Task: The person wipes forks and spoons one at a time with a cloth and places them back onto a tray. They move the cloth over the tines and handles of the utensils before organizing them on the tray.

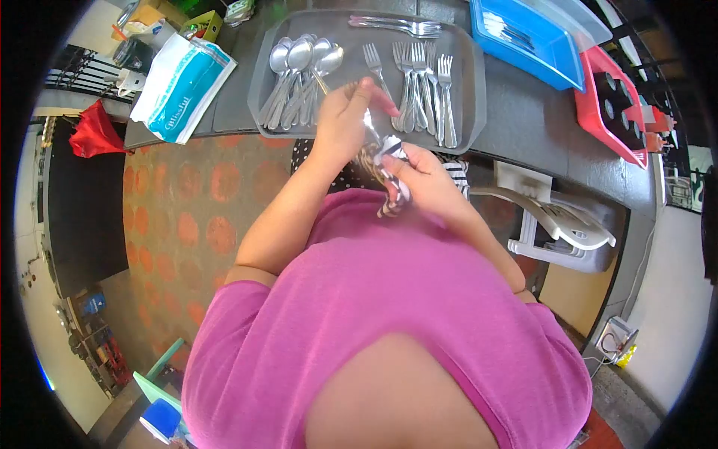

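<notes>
The left hand [342, 123] pinches a utensil [369, 122] above the near edge of the tray [465, 82]; whether it is a spoon or a fork, I cannot tell. The right hand [428, 179] bunches a striped cloth [393, 146] in its fingers, and the utensil's lower end runs into the folds.

To wipe well, hold the piece firmly with the left, wrap the cloth right around it and draw it along in one smooth pull, turning to a dry fold when one feels damp. Keep bare fingers off the finished end.

Counted: one utensil in hand, one cloth, one tray on the worktop [516, 123]. On the tray, at least six spoons [301, 56] overlap in a heap; one fork [372, 56] lies apart and about five forks [419, 90] lie bunched. A few pieces [396, 27] lie crosswise at the far edge, too merged to count.
</notes>
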Available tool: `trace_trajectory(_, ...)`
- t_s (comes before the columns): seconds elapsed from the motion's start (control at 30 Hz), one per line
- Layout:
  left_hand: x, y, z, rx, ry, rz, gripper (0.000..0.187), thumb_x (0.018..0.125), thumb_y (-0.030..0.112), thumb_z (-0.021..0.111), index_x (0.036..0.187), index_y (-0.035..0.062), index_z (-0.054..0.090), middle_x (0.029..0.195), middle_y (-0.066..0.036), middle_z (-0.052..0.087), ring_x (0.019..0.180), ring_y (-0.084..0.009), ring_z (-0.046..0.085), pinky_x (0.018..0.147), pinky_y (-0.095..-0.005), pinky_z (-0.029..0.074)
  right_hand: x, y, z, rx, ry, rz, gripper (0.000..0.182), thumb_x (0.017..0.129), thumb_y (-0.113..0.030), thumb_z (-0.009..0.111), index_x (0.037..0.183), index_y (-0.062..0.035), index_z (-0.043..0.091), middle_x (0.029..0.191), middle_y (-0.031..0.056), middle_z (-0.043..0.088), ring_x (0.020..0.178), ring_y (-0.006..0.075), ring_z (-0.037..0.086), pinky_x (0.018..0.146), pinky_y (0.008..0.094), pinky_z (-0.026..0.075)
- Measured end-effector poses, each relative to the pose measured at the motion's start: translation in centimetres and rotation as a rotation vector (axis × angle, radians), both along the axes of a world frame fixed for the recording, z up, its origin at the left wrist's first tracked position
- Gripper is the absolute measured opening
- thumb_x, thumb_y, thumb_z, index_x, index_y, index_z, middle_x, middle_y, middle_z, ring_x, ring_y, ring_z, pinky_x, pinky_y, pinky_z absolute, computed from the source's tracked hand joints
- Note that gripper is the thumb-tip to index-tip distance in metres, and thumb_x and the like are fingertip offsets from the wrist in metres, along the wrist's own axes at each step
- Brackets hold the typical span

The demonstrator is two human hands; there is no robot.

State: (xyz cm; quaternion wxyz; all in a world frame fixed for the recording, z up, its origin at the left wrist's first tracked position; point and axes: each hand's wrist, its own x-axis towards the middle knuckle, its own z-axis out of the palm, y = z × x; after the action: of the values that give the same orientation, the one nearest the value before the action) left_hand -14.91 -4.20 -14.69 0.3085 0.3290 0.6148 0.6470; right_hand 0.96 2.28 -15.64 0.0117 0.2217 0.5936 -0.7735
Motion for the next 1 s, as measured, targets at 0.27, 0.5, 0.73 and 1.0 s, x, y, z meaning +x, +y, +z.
trace_trajectory(0.27, -1.7, -1.2, -3.0, -0.031, -0.162, -0.115, 0.055, 0.096, 0.045, 0.042, 0.128, 0.0008, 0.049, 0.111, -0.010, 0.063, 0.096, -0.0173, 0.060, 0.085, -0.0314, 0.047, 0.3, 0.1, -1.0, -0.126, -0.037, -0.082, 0.014, 0.097, -0.019, 0.049, 0.091, -0.0069, 0.053, 0.065, -0.0001, 0.054, 0.056, 0.0091, 0.052, 0.053, 0.0247, 0.043)
trace_trajectory(0.5, 4.7, -2.8, -1.6, -0.063, -0.433, -0.069, 0.030, 0.100, 0.019, 0.040, 0.108, -0.0001, 0.061, 0.088, -0.005, 0.063, 0.069, -0.0081, 0.058, 0.061, -0.0228, 0.046, -1.2, -0.6, -0.8, 0.050, -0.005, -0.175, 0.012, 0.095, -0.013, 0.049, 0.096, -0.0038, 0.057, 0.073, 0.0006, 0.057, 0.061, 0.0063, 0.052, 0.054, 0.0217, 0.042)
trace_trajectory(0.73, 3.9, -1.9, -1.1, 0.046, -0.243, 0.057, 0.034, 0.101, 0.021, 0.035, 0.089, -0.0007, 0.058, 0.094, -0.011, 0.065, 0.082, -0.0128, 0.058, 0.077, -0.0264, 0.047, -1.3, -0.8, 0.2, 0.425, 0.148, -0.086, 0.014, 0.093, -0.008, 0.051, 0.102, 0.0010, 0.057, 0.086, 0.0033, 0.062, 0.077, 0.0095, 0.055, 0.071, 0.0261, 0.045)
trace_trajectory(1.0, -2.5, 3.1, -0.2, 0.047, -0.215, 0.111, 0.031, 0.100, 0.022, 0.037, 0.088, 0.0016, 0.057, 0.081, -0.009, 0.063, 0.064, -0.0164, 0.059, 0.059, -0.0288, 0.049, -0.2, 0.3, -1.6, 0.035, 0.029, -0.290, 0.010, 0.095, -0.010, 0.050, 0.100, -0.0020, 0.053, 0.075, 0.0012, 0.055, 0.065, 0.0089, 0.055, 0.056, 0.0238, 0.045)
